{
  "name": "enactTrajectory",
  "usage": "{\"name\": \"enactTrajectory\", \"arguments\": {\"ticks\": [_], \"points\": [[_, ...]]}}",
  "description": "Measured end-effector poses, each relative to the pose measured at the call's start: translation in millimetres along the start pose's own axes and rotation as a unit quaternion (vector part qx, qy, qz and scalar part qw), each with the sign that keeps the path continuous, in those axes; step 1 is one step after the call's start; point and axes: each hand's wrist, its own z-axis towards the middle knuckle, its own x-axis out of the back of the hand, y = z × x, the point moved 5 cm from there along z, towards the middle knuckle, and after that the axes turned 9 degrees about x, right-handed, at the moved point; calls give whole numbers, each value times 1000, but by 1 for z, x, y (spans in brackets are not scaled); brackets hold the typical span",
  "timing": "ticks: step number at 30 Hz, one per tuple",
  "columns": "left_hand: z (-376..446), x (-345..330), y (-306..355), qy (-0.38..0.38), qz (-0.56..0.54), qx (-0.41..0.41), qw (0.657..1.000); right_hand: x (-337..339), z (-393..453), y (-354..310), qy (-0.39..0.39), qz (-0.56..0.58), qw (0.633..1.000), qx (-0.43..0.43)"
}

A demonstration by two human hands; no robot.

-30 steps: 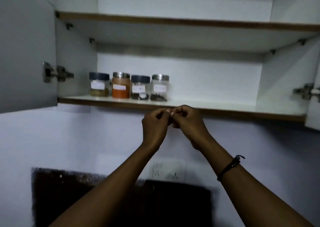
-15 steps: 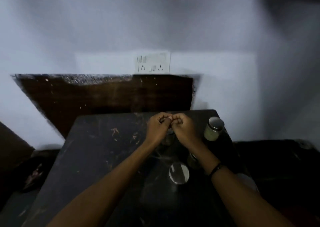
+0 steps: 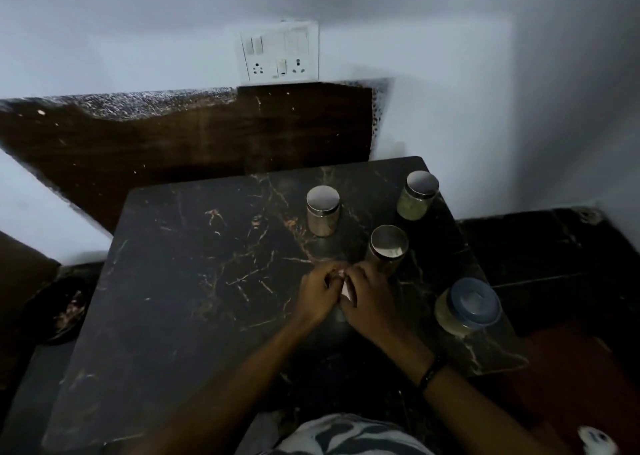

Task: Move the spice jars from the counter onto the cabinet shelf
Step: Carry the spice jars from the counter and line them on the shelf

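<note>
Both hands have dropped from the shelf to the counter [image 3: 207,281] — left hand [image 3: 317,295] and right hand [image 3: 367,298] pressed together, fingertips pinching something small and pale; four spice jars — nearest one [image 3: 388,250] just beyond the right hand.

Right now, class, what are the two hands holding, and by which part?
The left hand and right hand pinch something small and white between their fingertips; what it is cannot be told.

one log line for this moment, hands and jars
left hand + right hand: together above counter, holding no jar | jars on counter: four | shelf: out of view
</note>
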Motion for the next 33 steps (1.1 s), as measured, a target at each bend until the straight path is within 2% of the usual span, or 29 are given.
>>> {"name": "enactTrajectory", "arguments": {"ticks": [3,7,11,15,17,19,21,24,27,33], "points": [[1,-6,-6,-25,-44,35,998,-3,-13,0,9,4,999,35],[0,-15,-17,-72,-114,110,985,-22,-24,8,-28,52,998,-28],[3,-13,-24,-45,-188,165,967,-24,-22,11,36,97,992,-75],[13,5,-30,-1,-263,200,944,-12,-18,13,91,183,977,-65],[13,9,-33,8,-295,223,929,-6,-12,11,113,296,945,-79],[11,8,-35,-5,-345,237,908,-2,-4,10,139,417,893,-98],[6,5,-35,-31,-397,252,882,-2,3,11,136,491,851,-128],[0,7,-31,-57,-416,261,869,-9,10,17,119,563,797,-184],[-5,12,-27,-51,-436,257,861,-16,16,18,103,572,789,-200],[-11,17,-22,23,-489,265,831,-21,25,2,104,593,774,-195]]}}
